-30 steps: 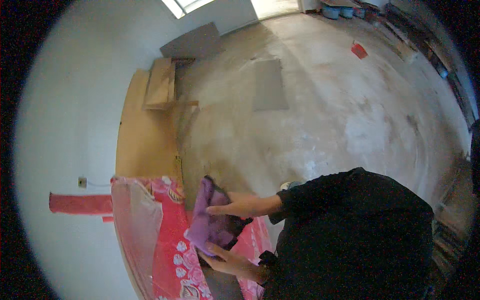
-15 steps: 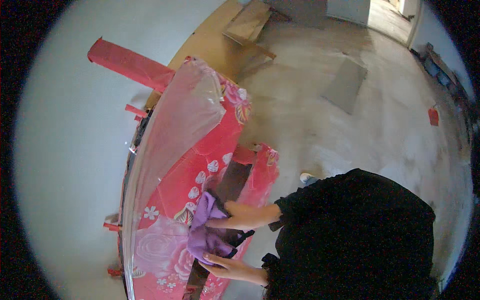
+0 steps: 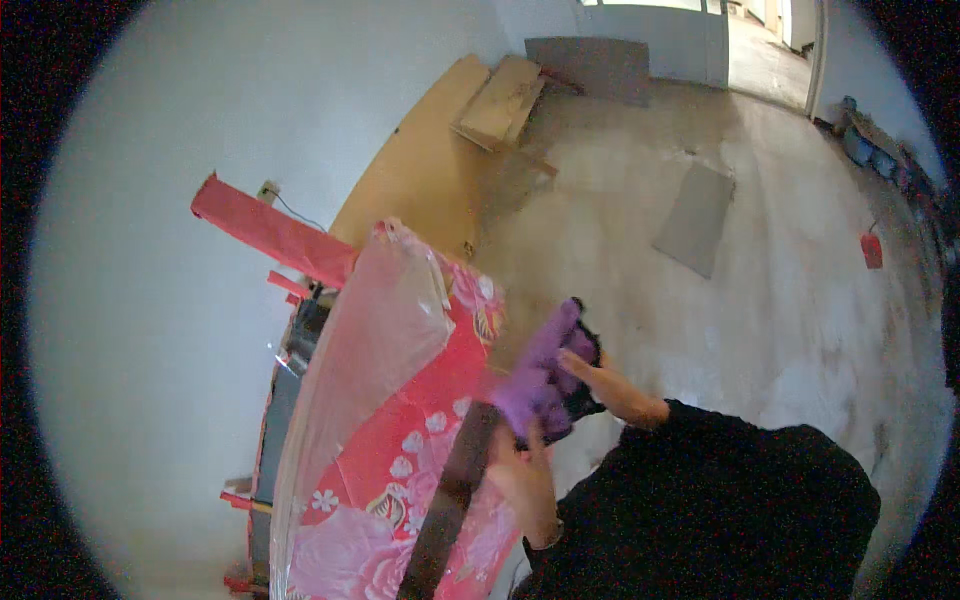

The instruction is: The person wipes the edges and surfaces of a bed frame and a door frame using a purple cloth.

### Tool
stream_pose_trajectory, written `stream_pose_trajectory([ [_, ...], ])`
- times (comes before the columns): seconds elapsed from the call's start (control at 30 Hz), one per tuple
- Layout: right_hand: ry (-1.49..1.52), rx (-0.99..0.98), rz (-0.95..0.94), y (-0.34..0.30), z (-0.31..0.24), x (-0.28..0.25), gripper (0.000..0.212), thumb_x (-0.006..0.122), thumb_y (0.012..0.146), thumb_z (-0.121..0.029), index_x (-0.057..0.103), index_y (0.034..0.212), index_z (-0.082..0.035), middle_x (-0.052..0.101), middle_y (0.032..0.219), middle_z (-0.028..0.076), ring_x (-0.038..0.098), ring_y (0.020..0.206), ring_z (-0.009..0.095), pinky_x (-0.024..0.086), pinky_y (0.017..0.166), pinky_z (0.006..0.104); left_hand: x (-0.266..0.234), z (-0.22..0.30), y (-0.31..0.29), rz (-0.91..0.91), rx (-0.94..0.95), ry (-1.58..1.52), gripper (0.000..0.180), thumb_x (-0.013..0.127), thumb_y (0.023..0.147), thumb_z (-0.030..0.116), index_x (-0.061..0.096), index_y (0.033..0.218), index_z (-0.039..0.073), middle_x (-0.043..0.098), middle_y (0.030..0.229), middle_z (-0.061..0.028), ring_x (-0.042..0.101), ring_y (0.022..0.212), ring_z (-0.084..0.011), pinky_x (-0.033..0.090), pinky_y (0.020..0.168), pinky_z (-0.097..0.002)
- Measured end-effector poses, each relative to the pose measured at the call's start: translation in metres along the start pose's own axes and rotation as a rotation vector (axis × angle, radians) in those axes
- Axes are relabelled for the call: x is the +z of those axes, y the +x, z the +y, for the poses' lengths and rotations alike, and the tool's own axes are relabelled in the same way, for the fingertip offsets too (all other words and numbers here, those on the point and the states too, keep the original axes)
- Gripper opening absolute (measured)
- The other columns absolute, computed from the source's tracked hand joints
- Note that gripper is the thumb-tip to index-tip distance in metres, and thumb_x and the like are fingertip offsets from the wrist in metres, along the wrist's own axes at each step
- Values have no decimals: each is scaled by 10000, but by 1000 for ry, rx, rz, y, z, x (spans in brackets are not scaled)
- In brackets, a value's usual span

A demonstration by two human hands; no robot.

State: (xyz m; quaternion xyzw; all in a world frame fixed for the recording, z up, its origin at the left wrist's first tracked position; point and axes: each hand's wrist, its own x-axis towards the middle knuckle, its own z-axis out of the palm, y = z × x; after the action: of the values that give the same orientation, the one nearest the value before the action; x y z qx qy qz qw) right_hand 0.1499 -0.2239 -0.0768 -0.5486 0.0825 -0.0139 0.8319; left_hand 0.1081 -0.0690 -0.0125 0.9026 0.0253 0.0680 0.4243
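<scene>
A folded piece of purple cloth with black edging (image 3: pixel 540 385) is held up above the right edge of the flowered pad, partly over the floor. My left hand (image 3: pixel 525 475) grips its lower end, the fingers closed and somewhat blurred. On the other side my right hand (image 3: pixel 615 390) holds the black-edged part, its thumb lying over the purple fabric. Beneath and to the left lies the pink and red flowered padded cover (image 3: pixel 420 425), crossed by a dark brown strip (image 3: pixel 450 510). Clear plastic sheeting (image 3: pixel 370 330) covers its far left part.
A red-wrapped bar (image 3: pixel 270 230) sticks out toward the white wall. Behind the pad stands a tan board (image 3: pixel 410 160) with wooden pieces (image 3: pixel 505 100). A grey flat sheet (image 3: pixel 695 220) and a red object (image 3: pixel 872 250) are on the floor; a doorway (image 3: pixel 770 55) opens far right.
Both hands have lifted the purple cloth off the flowered pad and carried it right, toward my body. The view has shifted, showing more of the far wall and floor.
</scene>
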Motion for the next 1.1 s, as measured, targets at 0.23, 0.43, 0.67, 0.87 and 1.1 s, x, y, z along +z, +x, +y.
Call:
stream_pose_trajectory([
  [0.23, -31, -64, 177, -19, -26, 0, 489, 713, 770, -350, 562, 1082, -5, 628, 995, 76, 594, 901, 185, 484, 811, 328, 15, -1, -1, -303, 102, -56, 419, 621, 824, 240, 530, 1121, -40, 585, 1073, -207, 571, 990, -327, 444, 835, -382],
  [0.43, -442, -337, -124, -5, -22, 63, 444, 723, 749, -358, 591, 1003, -18, 643, 799, 127, 627, 772, 196, 492, 733, 330, -13, -60, -9, -79, -57, -650, 380, 596, 869, 187, 507, 1167, -30, 574, 1078, -110, 532, 949, -161, 432, 820, -294],
  [0.67, -668, -1032, -276, -20, -10, 128, 453, 628, 777, -477, 585, 941, -57, 572, 593, 131, 550, 516, 344, 457, 495, 396, -49, -90, -69, 383, -460, -603, 524, 567, 893, 305, 422, 1275, -23, 465, 1247, -146, 474, 1108, -231, 368, 947, -343],
  [0.87, -841, -912, -713, -38, 73, 155, 411, 628, 769, -469, 543, 743, -68, 553, 652, 153, 545, 529, 344, 435, 471, 420, -78, -109, -104, 771, -418, -625, 454, 583, 886, 221, 475, 1224, -61, 560, 1130, -168, 535, 981, -227, 407, 888, -316],
  [1.1, -514, -323, -770, -20, 47, 124, 376, 688, 797, -276, 557, 1052, -33, 567, 967, 112, 566, 892, 220, 439, 803, 376, -83, -105, -78, 703, -437, -593, 483, 611, 863, 214, 447, 1240, -40, 536, 1140, -127, 518, 997, -217, 418, 873, -325],
])
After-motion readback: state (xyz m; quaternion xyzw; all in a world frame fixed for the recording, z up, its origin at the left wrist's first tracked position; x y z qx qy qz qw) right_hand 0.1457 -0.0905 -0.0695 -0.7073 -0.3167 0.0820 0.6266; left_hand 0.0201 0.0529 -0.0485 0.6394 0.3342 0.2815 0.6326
